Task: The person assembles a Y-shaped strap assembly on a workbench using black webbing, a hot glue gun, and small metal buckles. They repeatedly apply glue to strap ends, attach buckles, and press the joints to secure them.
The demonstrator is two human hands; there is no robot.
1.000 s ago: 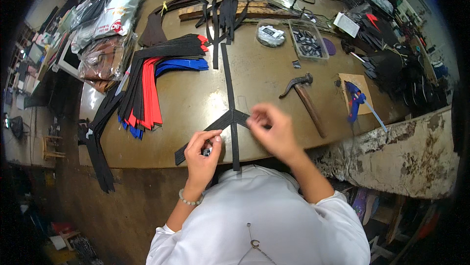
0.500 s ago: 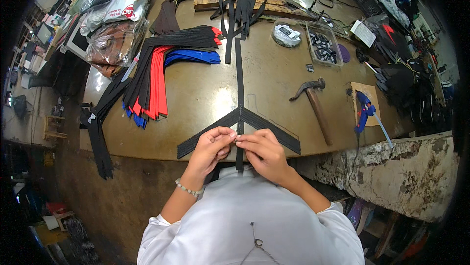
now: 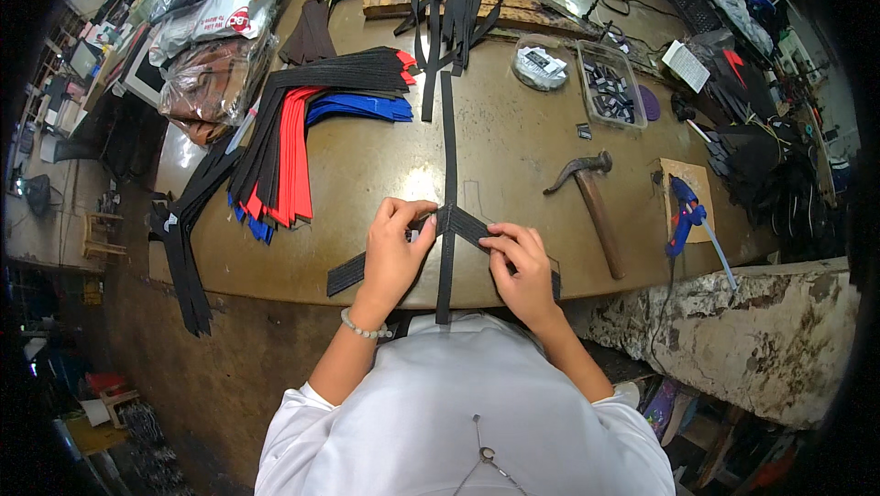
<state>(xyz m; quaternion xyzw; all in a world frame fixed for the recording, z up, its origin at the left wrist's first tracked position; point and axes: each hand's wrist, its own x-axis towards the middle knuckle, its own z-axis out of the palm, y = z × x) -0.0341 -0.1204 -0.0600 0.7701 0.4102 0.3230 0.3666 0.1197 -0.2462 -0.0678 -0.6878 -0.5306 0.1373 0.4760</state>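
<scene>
A black ribbed V-shaped strap piece [image 3: 469, 225] lies at the table's near edge with its point facing away from me. A narrow black strap [image 3: 449, 148] runs lengthwise under or through its point, and the strap's near end hangs by the edge. My left hand [image 3: 394, 244] covers much of the left arm, thumb and forefinger closed on the piece near its point. On the right arm, my right hand [image 3: 519, 267] has its fingertips bent against the band; the thumb is partly hidden below.
A hammer [image 3: 598, 216] and a blue glue gun [image 3: 683, 216] lie to the right. Behind them stand a clear box of small dark pieces [image 3: 632, 120] and a round tub [image 3: 541, 65]. Stacked black, red and blue straps [image 3: 298, 152] lie left, near plastic-wrapped bundles [image 3: 215, 83].
My hands have parted from the pinch at the middle of the narrow strap. The left moved up beside the point; the right moved out onto the right arm.
</scene>
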